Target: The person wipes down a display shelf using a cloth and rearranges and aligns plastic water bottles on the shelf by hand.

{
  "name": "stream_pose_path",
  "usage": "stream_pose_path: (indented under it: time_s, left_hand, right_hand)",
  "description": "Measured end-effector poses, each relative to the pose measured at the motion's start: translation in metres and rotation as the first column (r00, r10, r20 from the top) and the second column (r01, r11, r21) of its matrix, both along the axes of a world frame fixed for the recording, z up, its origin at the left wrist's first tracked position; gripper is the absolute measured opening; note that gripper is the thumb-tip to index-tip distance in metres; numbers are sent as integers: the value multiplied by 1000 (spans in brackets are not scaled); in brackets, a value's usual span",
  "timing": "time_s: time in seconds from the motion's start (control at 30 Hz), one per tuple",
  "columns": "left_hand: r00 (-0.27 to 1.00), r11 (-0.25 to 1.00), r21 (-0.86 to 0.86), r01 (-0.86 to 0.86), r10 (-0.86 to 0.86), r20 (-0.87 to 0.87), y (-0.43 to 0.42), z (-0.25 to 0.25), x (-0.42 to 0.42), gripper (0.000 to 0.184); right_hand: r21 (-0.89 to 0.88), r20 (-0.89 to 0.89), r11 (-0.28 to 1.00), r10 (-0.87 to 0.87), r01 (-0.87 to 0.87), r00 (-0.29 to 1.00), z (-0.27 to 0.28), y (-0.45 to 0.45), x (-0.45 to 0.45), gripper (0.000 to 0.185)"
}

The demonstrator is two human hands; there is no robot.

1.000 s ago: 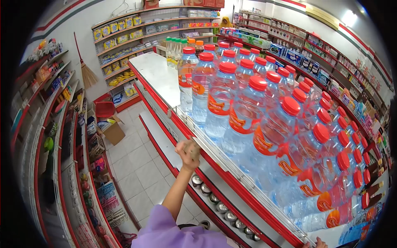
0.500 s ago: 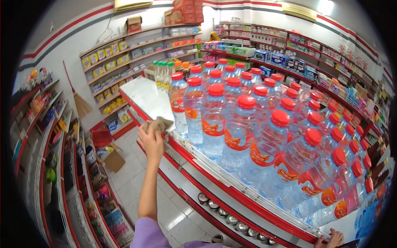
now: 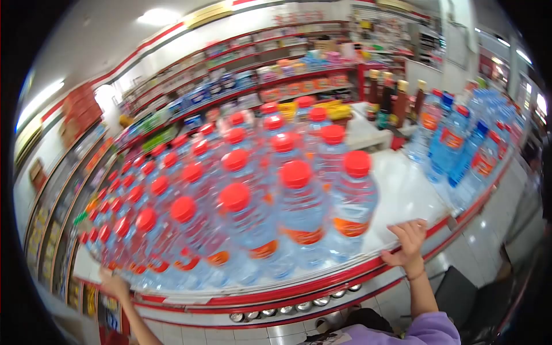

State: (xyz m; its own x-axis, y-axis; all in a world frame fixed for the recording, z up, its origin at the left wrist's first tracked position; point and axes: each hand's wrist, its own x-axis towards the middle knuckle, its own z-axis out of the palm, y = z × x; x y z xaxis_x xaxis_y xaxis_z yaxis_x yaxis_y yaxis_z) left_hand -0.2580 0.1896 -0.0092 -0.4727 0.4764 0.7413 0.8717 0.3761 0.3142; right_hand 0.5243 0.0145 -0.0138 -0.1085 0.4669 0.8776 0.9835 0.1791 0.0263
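Rows of clear water bottles with red caps and orange labels point(image 3: 299, 207) stand upright on the white shelf top point(image 3: 397, 190). My left hand point(image 3: 117, 286) is at the far left front edge, blurred. Its fingers do not show clearly, and no cloth can be made out there now. At the right, my right hand point(image 3: 409, 240) rests by the shelf's red front edge point(image 3: 322, 280), just right of the nearest bottles, its fingers apart and nothing in them.
More bottles, some with blue caps point(image 3: 454, 138), stand on the shelf's right part. Dark brown bottles point(image 3: 401, 102) are behind them. Several cans point(image 3: 287, 309) line the level below. A dark chair point(image 3: 457, 293) stands at lower right. Stocked wall shelves point(image 3: 253, 75) run behind.
The view has swung to the right, bringing the shelf's right end and my whole right hand into sight. The brown cloth that my left hand held is no longer distinguishable.
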Motion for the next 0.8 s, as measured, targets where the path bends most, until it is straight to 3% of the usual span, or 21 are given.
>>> stream_pose_path:
  time_s: [0.03,0.07,0.1,0.13,0.17,0.2,0.27,0.3,0.37,0.4,0.47,0.57,0.67,0.73,0.77,0.8]
  left_hand:
    - [986,987,52,-152,148,80,-14,36,38,42]
    - [975,951,307,-41,105,-194,-18,32,12,39]
    - [990,910,405,86,-33,-136,-19,30,-35,36]
    - [984,840,536,85,13,-178,-31,45,-27,28]
    - [963,708,653,267,-175,-204,-33,45,-57,26]
    - [941,668,663,340,-244,-236,-35,51,-86,29]
    - [919,562,731,388,-177,-352,-77,97,22,31]
    - [899,529,736,422,-141,-414,-99,122,93,32]
    - [787,429,667,609,-224,-574,-125,161,208,36]
    - [625,296,551,780,-360,-692,-132,174,249,34]
    - [191,-33,248,968,-544,-817,-142,197,323,31]
    - [-88,-95,-26,995,-736,-671,-145,213,399,36]
    - [46,163,-138,977,-792,-608,-143,208,443,34]
    - [137,316,-223,922,-807,-575,-142,209,472,32]
    - [47,257,-321,911,-841,-538,-143,220,500,32]
    - [-36,196,-413,890,-870,-491,-144,232,533,32]
  right_hand:
    - [-30,-38,999,20,-22,999,2,-3,0,51]
    - [-17,-48,999,42,-43,998,4,-5,0,53]
    - [-4,-51,998,68,-68,996,7,-8,3,54]
    - [-5,-15,999,42,-42,999,13,-14,7,53]
    - [-3,22,1000,20,-20,1000,21,-21,12,52]
    - [1,55,1000,4,-4,999,30,-27,19,50]
    - [54,188,992,-121,113,975,59,-39,44,47]
    - [83,170,980,-195,183,966,75,-43,61,49]
    - [69,62,947,-317,313,946,123,-44,84,55]
    - [25,-25,929,-369,370,929,151,-41,91,58]
    - [-47,89,896,-437,442,895,191,-31,122,63]
    - [-237,365,843,-383,482,849,231,-35,180,58]
    - [-666,272,600,-359,444,893,262,-56,204,50]
    - [-787,286,454,-332,418,899,271,-64,208,46]
    - [-837,292,373,-315,401,903,272,-64,212,45]
    - [-849,243,405,-271,340,931,272,-65,218,42]
